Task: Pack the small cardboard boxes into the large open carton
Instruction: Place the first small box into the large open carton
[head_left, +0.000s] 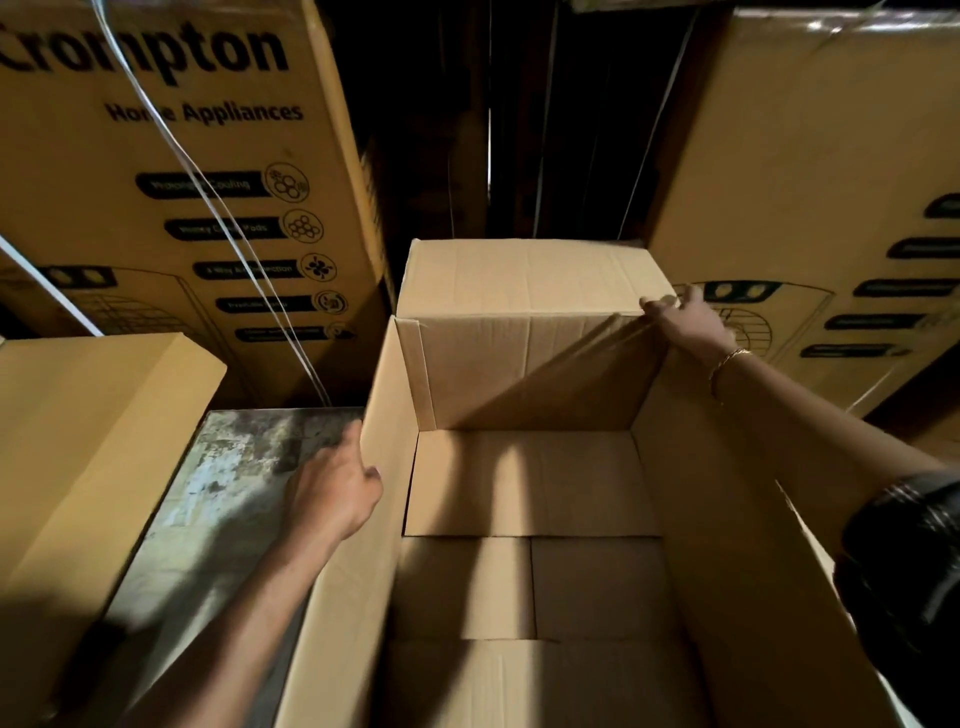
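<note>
The large open carton (727, 519) fills the middle of the view, its flaps standing up. My left hand (332, 493) grips the edge of the carton's left flap (379, 395), thumb on the inner face and fingers outside. My right hand (685, 322) reaches forward and pinches the right corner of the far flap (524, 280). At the bottom of the carton lie plain brown cardboard surfaces (524, 483) divided by seams. I cannot tell whether these are small boxes or bottom flaps.
A plain cardboard box (78, 467) stands close on the left. Tall printed appliance cartons rise at the back left (156, 208) and back right (805, 182), with a dark gap between them. A worn grey surface (218, 509) shows beside the carton. White strapping (208, 202) hangs across the left.
</note>
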